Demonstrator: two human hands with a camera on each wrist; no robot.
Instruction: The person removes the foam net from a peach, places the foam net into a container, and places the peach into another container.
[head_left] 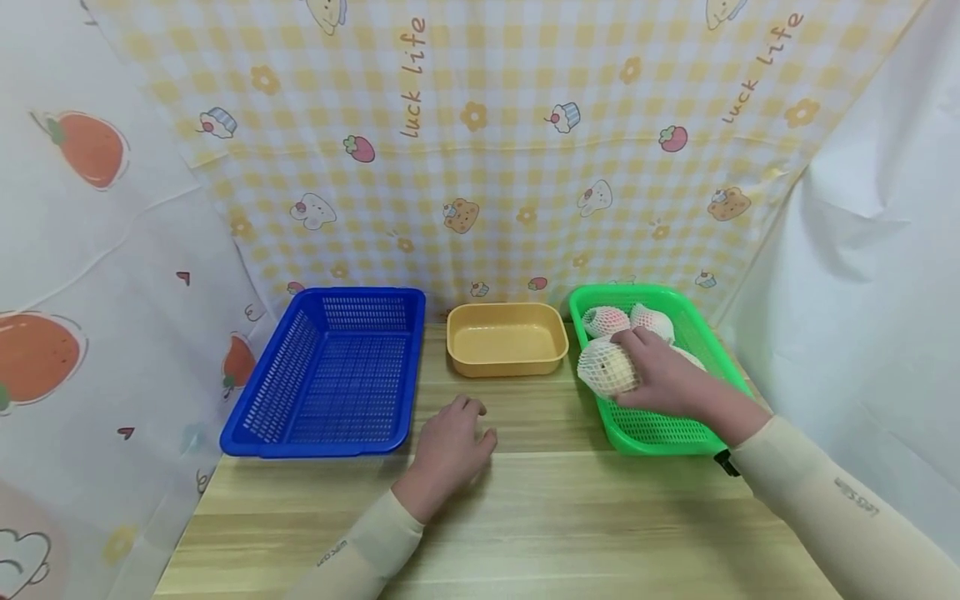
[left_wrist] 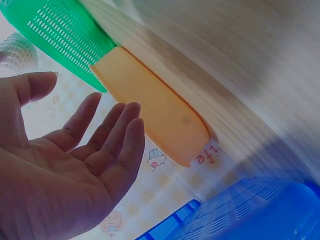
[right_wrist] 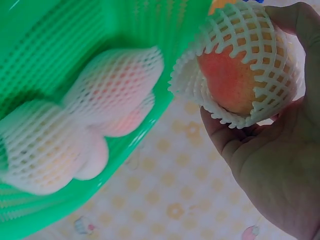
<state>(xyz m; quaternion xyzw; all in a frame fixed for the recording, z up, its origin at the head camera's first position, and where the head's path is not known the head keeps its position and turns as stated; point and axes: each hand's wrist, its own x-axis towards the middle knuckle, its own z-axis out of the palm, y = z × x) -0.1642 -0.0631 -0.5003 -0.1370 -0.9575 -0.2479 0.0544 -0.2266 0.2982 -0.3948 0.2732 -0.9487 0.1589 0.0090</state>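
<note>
My right hand (head_left: 663, 375) grips a round yellow-and-red fruit (right_wrist: 232, 82) wrapped in a white foam net. In the head view the fruit (head_left: 608, 367) overlaps the left rim of the green basket (head_left: 637, 446); the right wrist view has it beside the basket's edge. Several more netted fruits (right_wrist: 117, 85) lie inside, partly hidden by my hand in the head view. My left hand (head_left: 450, 446) is above the table, fingers loosely bent and nothing in them, between the blue basket and the green one. In the left wrist view its palm and fingers (left_wrist: 132, 135) show.
A blue basket (head_left: 408, 417) stands at the left with nothing in it. Between the two baskets, against the checked cloth (head_left: 480, 242), sits a small yellow tray (head_left: 506, 369). White cloth hangs at both sides of the wooden table (head_left: 555, 517).
</note>
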